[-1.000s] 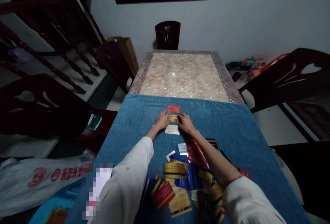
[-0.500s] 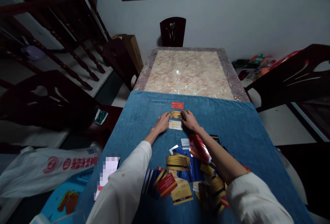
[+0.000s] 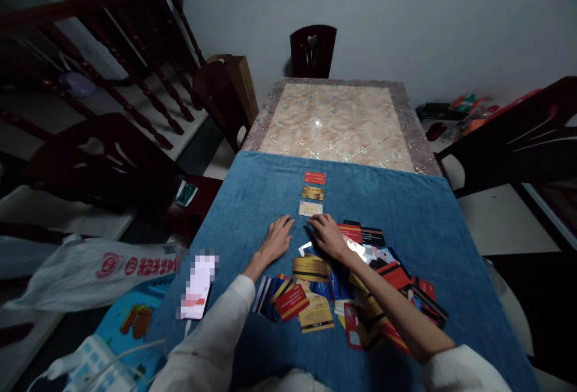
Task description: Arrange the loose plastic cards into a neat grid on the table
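Three cards lie in a column on the blue cloth [image 3: 252, 199]: a red card [image 3: 314, 178] farthest, a gold card [image 3: 312, 193] in the middle and a whitish card [image 3: 311, 208] nearest me. My left hand [image 3: 276, 238] rests on the cloth, left of and below the whitish card, fingers spread and holding nothing. Just below that card is my right hand [image 3: 328, 235], its fingers apart and bent downward over the upper edge of a loose pile of cards. The pile includes a gold card with a dark stripe [image 3: 311, 269] and a red card [image 3: 292, 302]. My right hand and forearm hide part of it.
A phone [image 3: 198, 287] with a cable lies at the cloth's left edge. Beyond the cloth stretches a patterned tabletop [image 3: 333, 115]. Dark wooden chairs [image 3: 313, 52] surround the table. On the left are a white plastic bag [image 3: 94, 269] and a power strip [image 3: 101, 362].
Both hands have left the sides of the gold card and moved toward me. My right hand now covers the top of the card pile. The view has shifted slightly.
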A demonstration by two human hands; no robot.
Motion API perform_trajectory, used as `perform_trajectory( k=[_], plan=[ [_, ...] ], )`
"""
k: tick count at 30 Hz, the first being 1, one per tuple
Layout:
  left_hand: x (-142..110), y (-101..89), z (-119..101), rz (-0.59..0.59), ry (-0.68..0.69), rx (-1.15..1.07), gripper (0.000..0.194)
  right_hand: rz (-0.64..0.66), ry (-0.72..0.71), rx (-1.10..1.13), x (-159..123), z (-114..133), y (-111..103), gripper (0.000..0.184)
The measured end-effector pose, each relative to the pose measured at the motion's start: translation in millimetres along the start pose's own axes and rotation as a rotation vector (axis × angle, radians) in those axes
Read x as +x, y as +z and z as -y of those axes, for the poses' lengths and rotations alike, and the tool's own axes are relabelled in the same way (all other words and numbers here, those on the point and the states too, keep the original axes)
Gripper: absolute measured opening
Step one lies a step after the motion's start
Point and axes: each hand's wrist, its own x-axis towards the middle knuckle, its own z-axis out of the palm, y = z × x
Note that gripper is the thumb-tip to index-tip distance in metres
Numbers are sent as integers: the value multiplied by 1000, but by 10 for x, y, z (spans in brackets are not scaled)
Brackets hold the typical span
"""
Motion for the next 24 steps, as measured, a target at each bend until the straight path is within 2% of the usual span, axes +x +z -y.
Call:
perform_trajectory(
  k=[6,11,14,16,18,24],
  plan=[
    [-527,130,20,22,-9,-1,55,57,-167,100,-342,458,53,28],
    [-989,192,23,34,53,-16,54,157,-273,114,-529,641,102,27],
    [-1205,216,-14,83,60,18,75,178,-300,115,-561,675,146,25],
    [-1291,235,-52,133,64,53,93,175,-305,113,-556,684,181,26],
    [-1323,252,-88,170,62,88,101,174,-309,111,-539,689,214,27],
    [-1240,241,-73,181,-7,151,88,203,-299,62,-492,702,254,31]
  ],
)
